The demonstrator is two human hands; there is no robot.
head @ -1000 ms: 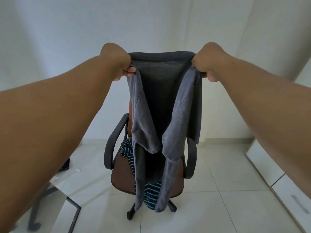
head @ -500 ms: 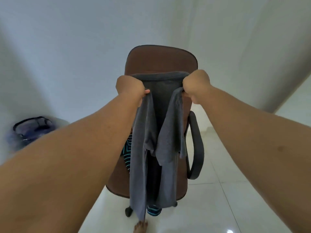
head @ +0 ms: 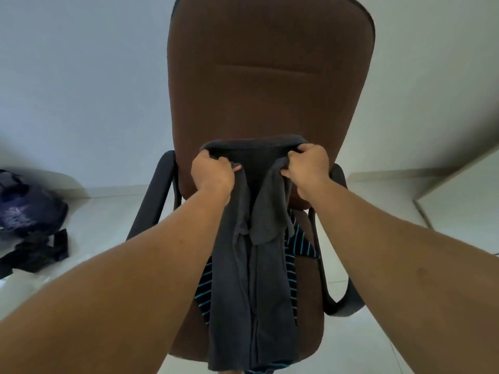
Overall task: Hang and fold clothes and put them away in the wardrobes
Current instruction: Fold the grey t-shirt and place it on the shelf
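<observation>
A dark grey T-shirt (head: 251, 292) hangs lengthwise in front of me, its sleeves folded inward. My left hand (head: 212, 172) grips its upper left corner and my right hand (head: 307, 168) grips its upper right corner. The shirt's lower part lies over the seat of a brown office chair (head: 270, 76). Under it, on the seat, is a dark garment with teal stripes (head: 299, 244), mostly covered.
The chair has black armrests, one on the left (head: 151, 201) and one on the right (head: 343, 292). A dark blue bag with dark clothes (head: 29, 214) sits on the white tiled floor at left. A white wall stands behind; a white cabinet edge (head: 459, 184) shows at right.
Both hands have come down and closer together with the grey T-shirt, lowering it onto the chair seat. I have moved nearer the chair, which now fills the view.
</observation>
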